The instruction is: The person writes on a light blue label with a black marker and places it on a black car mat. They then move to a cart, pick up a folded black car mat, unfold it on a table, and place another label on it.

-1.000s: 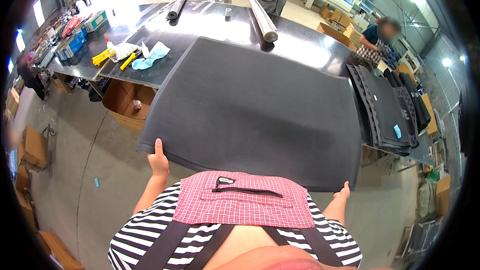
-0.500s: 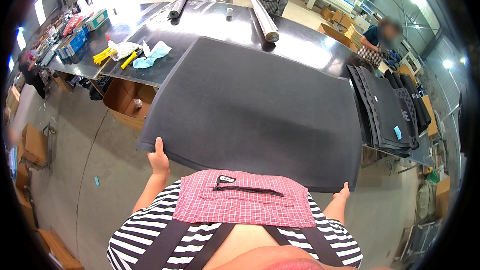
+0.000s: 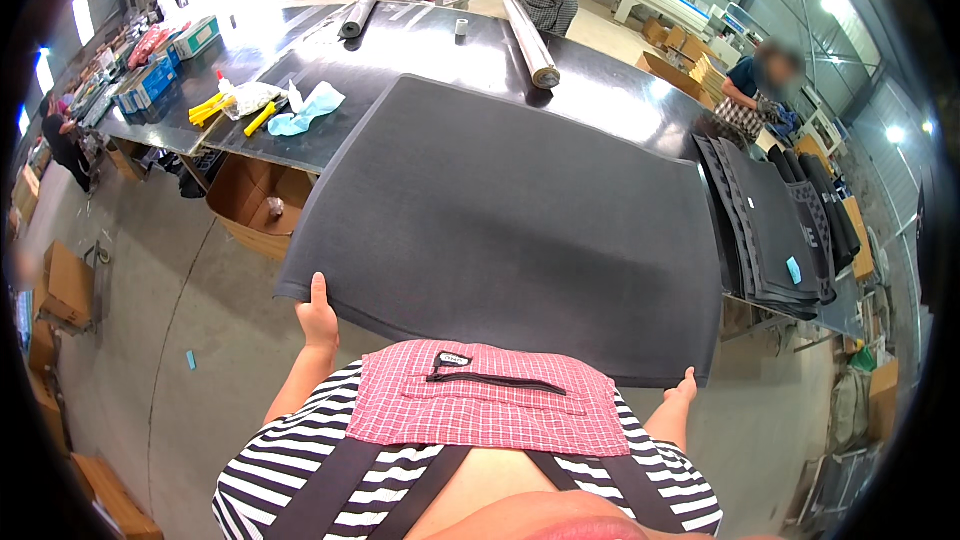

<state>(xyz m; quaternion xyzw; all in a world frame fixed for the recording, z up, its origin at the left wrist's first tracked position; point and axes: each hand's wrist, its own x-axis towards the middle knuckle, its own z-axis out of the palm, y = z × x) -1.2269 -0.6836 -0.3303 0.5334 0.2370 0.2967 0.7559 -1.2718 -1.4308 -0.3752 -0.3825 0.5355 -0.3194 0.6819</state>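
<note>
A large dark grey mat (image 3: 510, 210) lies on the black-topped table, its near part hanging over the front edge toward me. My left hand (image 3: 318, 320) grips its near left corner, thumb on top and fingers hidden underneath. At the near right corner, my right hand (image 3: 682, 396) holds the edge, with the thumb showing and the other fingers mostly out of sight. The mat's surface looks plain, with a soft shadow across its right half.
Stacked dark mats (image 3: 770, 220) lie right of mine. Beyond it are a thick roll (image 3: 530, 40), a thinner roll (image 3: 360, 12) and a small white cylinder (image 3: 461, 28). Yellow-handled tools (image 3: 208, 110) and blue cloth (image 3: 308, 110) lie left, above an open carton (image 3: 255, 205). Co-workers stand around.
Both hands keep their hold on the mat's near corners, and the mat has hardly moved. The co-worker at the far side has shifted an arm slightly.
</note>
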